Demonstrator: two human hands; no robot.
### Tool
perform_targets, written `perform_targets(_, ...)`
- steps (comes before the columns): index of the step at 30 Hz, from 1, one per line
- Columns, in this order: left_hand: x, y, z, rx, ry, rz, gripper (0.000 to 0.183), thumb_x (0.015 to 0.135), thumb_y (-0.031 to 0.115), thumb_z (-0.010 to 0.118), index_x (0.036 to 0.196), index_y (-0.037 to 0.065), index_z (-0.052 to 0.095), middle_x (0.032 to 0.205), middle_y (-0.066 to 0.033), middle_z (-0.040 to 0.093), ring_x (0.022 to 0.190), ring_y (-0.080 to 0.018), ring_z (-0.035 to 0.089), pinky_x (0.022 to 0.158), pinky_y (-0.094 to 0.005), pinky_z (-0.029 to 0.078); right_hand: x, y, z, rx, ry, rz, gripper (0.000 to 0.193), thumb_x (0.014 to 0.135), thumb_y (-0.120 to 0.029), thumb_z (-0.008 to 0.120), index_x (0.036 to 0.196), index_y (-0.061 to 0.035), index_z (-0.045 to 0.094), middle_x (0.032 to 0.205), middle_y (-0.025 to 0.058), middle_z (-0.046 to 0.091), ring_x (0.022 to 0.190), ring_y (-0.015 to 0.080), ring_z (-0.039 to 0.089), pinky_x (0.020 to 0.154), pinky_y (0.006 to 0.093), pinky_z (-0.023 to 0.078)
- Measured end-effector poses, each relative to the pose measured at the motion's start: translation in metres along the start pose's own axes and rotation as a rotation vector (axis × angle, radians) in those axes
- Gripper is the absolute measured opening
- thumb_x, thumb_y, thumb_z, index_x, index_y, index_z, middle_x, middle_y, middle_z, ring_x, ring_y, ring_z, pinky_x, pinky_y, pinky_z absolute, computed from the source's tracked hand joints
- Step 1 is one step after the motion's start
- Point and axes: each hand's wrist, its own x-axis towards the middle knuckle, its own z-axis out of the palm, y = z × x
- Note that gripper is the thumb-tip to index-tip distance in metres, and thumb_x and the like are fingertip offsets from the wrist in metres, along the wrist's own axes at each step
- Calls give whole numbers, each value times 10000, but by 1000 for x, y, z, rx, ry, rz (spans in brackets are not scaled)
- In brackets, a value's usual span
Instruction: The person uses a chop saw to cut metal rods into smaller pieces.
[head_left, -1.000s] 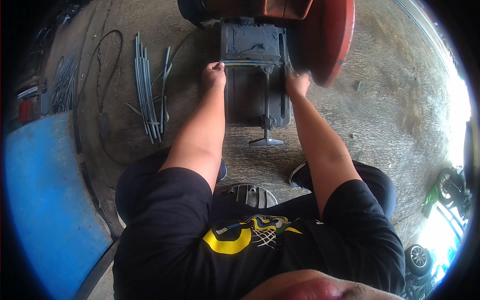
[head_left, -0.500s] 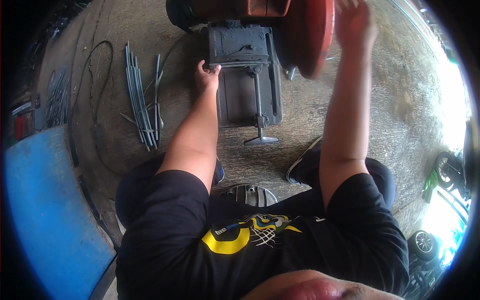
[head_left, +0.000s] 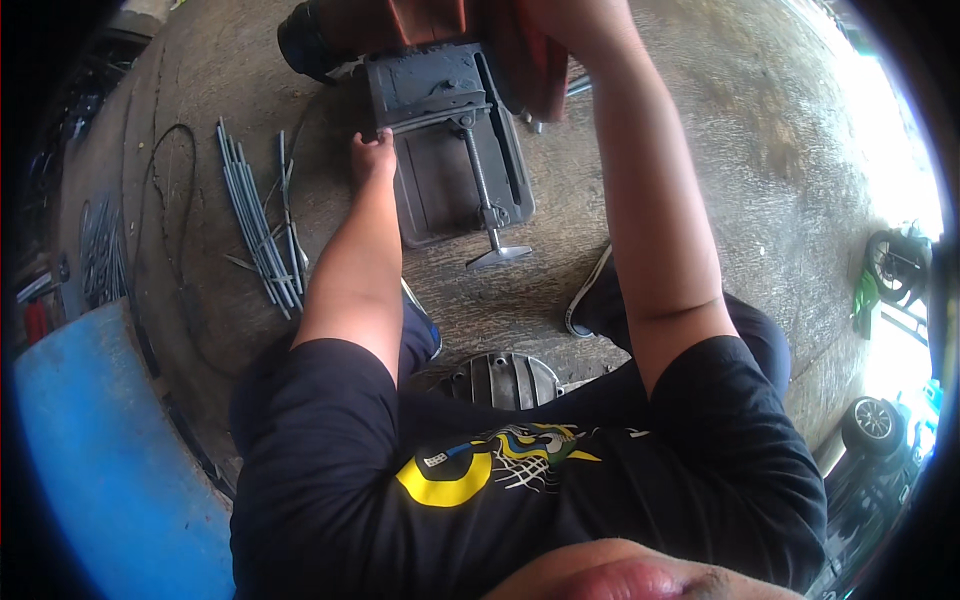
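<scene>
A cut-off saw with a red guard (head_left: 545, 75) stands on a dark metal base (head_left: 435, 190) in front of me. On the base, a thin metal rod (head_left: 428, 121) lies across the vise. My left hand (head_left: 374, 156) pinches the rod's left end beside the base. The vise screw (head_left: 480, 175) runs toward me and ends in a T-handle (head_left: 499, 257). My right arm reaches up over the guard's right side. At the top edge of the picture my right hand (head_left: 588, 25) is partly cut off, its fingers hidden.
Left of the saw lie several grey metal rods (head_left: 250, 210), with a dark cable (head_left: 187, 190) beyond them. A blue panel (head_left: 110, 450) fills the lower left. A ribbed metal part (head_left: 508, 380) sits between my legs. Wheeled vehicles (head_left: 872, 424) stand at the far right.
The view has turned, so the saw and rods appear farther left. My right hand has moved from beside the guard to over it. The left hand stays at the rod's end.
</scene>
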Motion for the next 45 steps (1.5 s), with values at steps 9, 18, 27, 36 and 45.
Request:
perform_targets(9,-39,5,-8,61,-39,-226,602,759,297,691,1202,-73,522,1167,-247,595,1128,-337,563,931,-388,454,-77,-9,1,98,-6,181,686,791,30,513,1426,-15,259,1426,233,346,1337,346,326,1100,369,274)
perform_targets(18,-82,23,-29,84,-234,-281,387,793,167,523,1066,-95,599,1124,-269,602,1091,-380,569,886,-394,482,-139,7,12,8,51,98,672,813,-66,570,1409,-19,262,1351,243,392,1272,390,385,1057,406,329)
perform_targets(27,-92,10,-21,123,-223,-339,336,819,124,480,1037,-94,614,1103,-269,611,1051,-369,597,843,-401,500,-163,23,16,-40,63,58,674,811,-22,554,1406,10,239,1324,265,395,1243,411,395,1042,417,342)
perform_targets(36,-72,-29,-16,248,-203,-204,325,799,146,506,998,-74,639,1052,-271,626,1042,-375,597,866,-388,501,-173,23,24,-45,73,20,665,816,-11,544,1401,34,229,1313,278,395,1231,422,403,1038,426,344)
perform_targets(45,-72,-38,4,116,-207,-235,304,805,151,506,973,-54,653,1047,-256,634,1044,-372,597,876,-388,495,-196,38,25,-105,87,8,667,797,9,524,1388,51,217,1271,301,398,1165,465,426,986,458,391)
